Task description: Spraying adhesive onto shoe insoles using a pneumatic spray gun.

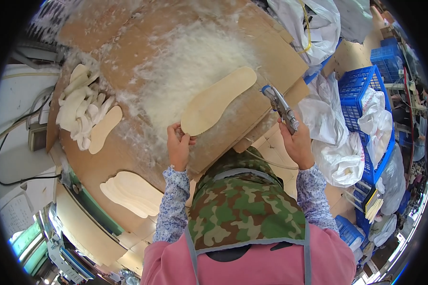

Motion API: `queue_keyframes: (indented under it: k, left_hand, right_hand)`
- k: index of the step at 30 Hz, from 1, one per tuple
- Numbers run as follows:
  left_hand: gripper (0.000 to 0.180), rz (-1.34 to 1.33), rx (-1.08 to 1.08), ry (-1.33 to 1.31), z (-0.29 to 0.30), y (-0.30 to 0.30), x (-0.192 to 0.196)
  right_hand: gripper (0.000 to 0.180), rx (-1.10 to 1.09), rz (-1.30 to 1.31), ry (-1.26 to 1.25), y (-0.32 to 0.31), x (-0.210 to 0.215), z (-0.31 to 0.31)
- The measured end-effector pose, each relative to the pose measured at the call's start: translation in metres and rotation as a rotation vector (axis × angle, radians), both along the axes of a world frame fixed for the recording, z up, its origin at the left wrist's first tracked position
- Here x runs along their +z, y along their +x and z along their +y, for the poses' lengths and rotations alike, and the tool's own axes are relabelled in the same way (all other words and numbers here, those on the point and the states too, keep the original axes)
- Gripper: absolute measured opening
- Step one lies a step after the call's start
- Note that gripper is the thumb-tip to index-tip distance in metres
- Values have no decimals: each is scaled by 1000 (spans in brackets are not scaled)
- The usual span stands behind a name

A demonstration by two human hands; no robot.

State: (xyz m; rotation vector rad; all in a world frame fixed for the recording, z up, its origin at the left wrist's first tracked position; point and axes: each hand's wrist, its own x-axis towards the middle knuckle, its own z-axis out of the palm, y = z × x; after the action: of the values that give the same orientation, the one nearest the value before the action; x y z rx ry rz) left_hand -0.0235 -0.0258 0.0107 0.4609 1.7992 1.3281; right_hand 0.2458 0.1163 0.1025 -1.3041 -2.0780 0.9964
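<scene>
Between the fingers of my left hand (178, 148) is the end of a cream shoe insole (218, 101), held at its wide end above the cardboard-covered table. My right hand (297, 142) is wrapped round a metal spray gun (281, 108) with a blue ring near its tip. The gun points up and toward the insole's far end without touching it. A thin hose (271, 163) runs near my right wrist. Under the insole, the cardboard (123, 61) carries a whitish, fuzzy coating.
At the table's left lies a heap of insoles (78, 107), with a single insole (105, 129) beside it. Nearer me is a stack of insoles (132, 192). Blue crates (354, 92) and white plastic bags (340, 159) stand to the right. A black cable (14, 184) hangs at left.
</scene>
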Motion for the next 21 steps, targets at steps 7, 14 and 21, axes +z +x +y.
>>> queue_keyframes:
  k: [7, 14, 21]
  left_hand:
    - [33, -18, -50, 20, -5, -5, 1]
    - [33, -39, -73, 3, -9, -8, -1]
    - [34, -27, -52, 8, -12, -9, 3]
  right_hand:
    - [22, 4, 22, -91, -10, 6, -28]
    - [27, 150, -38, -154, -23, 6, -59]
    - [36, 250, -33, -240, -31, 17, -84]
